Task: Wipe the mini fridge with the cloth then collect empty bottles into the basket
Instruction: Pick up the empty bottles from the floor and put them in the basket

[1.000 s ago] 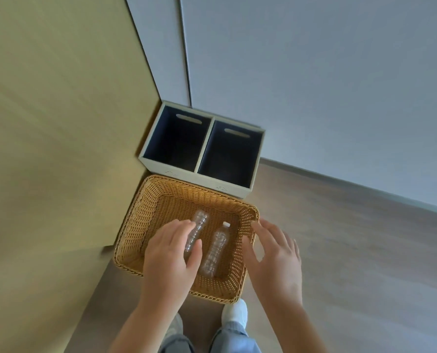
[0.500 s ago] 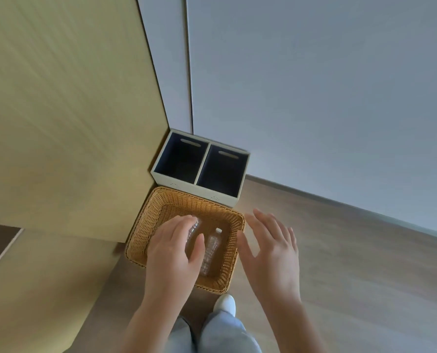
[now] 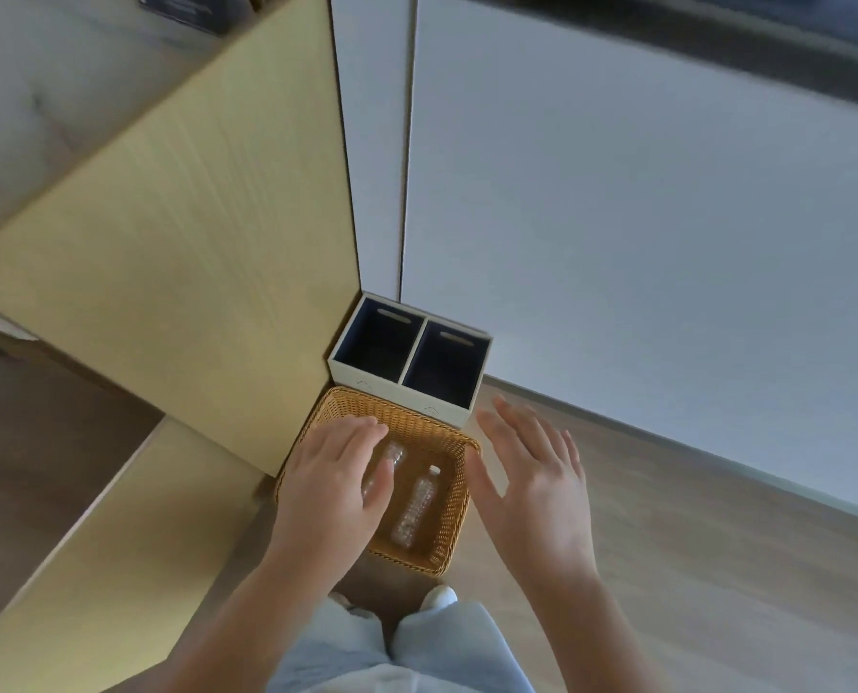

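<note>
Wicker basket (image 3: 409, 408) holds a capped bottle (image 3: 417, 507) and a second bottle (image 3: 393, 455); left hand (image 3: 334, 485) and right hand (image 3: 534, 485) hover, fingers relaxed, empty.

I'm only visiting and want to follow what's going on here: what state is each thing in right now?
Wicker basket: on the floor, holding two bottles.
Capped bottle: lying down in the basket, white cap on, looks empty.
Other bottle: lying down, partly hidden by the left hand.
Left hand: open over the basket, holding nothing.
Right hand: open beside the basket, holding nothing.
Two-part bin: upright, both compartments look empty.
</note>
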A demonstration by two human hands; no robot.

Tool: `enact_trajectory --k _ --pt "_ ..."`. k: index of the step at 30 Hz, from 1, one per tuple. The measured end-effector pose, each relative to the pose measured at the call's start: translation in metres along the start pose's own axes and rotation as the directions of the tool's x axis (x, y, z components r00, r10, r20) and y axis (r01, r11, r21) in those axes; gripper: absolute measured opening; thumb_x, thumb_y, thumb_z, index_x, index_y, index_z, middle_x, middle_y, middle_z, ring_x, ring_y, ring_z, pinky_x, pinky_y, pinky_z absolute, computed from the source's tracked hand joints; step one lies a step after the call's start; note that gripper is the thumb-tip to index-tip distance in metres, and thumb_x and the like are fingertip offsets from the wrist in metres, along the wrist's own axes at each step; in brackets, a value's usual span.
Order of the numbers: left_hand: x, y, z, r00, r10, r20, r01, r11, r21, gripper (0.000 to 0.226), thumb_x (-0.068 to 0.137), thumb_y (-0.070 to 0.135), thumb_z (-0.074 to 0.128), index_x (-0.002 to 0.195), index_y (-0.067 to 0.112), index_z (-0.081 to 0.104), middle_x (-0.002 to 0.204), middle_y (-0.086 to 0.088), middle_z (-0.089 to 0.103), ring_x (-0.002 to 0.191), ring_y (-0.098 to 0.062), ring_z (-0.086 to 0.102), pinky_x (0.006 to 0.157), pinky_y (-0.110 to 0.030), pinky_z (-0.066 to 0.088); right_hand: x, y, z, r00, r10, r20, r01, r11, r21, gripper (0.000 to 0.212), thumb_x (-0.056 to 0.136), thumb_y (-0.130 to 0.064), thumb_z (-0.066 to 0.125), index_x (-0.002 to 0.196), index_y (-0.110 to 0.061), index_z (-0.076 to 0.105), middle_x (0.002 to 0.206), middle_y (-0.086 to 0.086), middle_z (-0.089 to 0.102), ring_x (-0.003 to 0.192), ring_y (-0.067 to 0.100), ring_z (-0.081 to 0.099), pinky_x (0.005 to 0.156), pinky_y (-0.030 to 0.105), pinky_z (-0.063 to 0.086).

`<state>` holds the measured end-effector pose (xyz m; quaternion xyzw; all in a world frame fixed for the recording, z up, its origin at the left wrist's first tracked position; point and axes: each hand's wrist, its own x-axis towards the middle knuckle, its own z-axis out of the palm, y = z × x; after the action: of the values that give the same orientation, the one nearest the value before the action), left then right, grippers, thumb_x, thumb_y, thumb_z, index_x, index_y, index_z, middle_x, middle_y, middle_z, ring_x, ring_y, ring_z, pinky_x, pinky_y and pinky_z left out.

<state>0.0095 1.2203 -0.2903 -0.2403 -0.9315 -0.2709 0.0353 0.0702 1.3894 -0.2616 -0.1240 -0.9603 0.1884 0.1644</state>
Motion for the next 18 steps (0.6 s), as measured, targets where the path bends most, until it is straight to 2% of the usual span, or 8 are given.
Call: enact_trajectory --k 6,11,14,18 --pt "-0.005 0.003 -0.047 1.0 0.01 0.018 -0.01 1.0 -0.01 0.047 0.087 0.04 0.038 0.107 0.007 0.065 0.106 -0.008 0.067 0.099 -0.023 0.062 0.081 -0.037 0.053 0.008 -0.034 -0.032 0.996 -0.085 -0.017 0.086 0.996 0.013 0.027 0.085 -0.024 0.059 0.108 -0.011 0.067 0.116 0.009 0.065 0.106 0.028 0.061 0.087 0.051 0.05" --pt "-0.001 -0.002 -0.08 0.998 0.031 -0.046 -0.031 0.999 -0.012 0.056 0.095 0.045 0.025 0.106 0.008 0.065 0.106 -0.008 0.067 0.099 -0.023 0.062 0.08 -0.039 0.054 0.026 -0.064 -0.053 0.983 -0.18 -0.036 0.179 0.983 -0.031 0.032 0.082 -0.024 0.055 0.107 -0.011 0.067 0.115 0.008 0.065 0.106 0.026 0.061 0.088 0.047 0.048" --pt "-0.01 -0.009 -0.091 0.996 -0.011 -0.09 0.012 1.0 0.015 0.047 0.09 0.041 0.036 0.108 0.009 0.065 0.107 -0.007 0.067 0.1 -0.023 0.062 0.081 -0.04 0.054 0.028 -0.079 -0.055 0.971 -0.234 -0.039 0.233 0.972 -0.029 0.034 0.08 -0.025 0.055 0.108 -0.011 0.067 0.113 0.007 0.066 0.105 0.026 0.062 0.087 0.049 0.049" --pt "-0.028 -0.015 -0.102 0.987 -0.095 -0.133 0.1 0.994 0.032 0.045 0.086 0.039 0.039 0.106 0.009 0.066 0.106 -0.006 0.067 0.099 -0.023 0.063 0.082 -0.037 0.053 0.024 -0.093 -0.049 0.951 -0.306 -0.039 0.305 0.952 -0.022 0.035 0.077 -0.025 0.058 0.108 -0.013 0.067 0.11 0.005 0.068 0.101 0.023 0.064 0.086 0.041 0.045"
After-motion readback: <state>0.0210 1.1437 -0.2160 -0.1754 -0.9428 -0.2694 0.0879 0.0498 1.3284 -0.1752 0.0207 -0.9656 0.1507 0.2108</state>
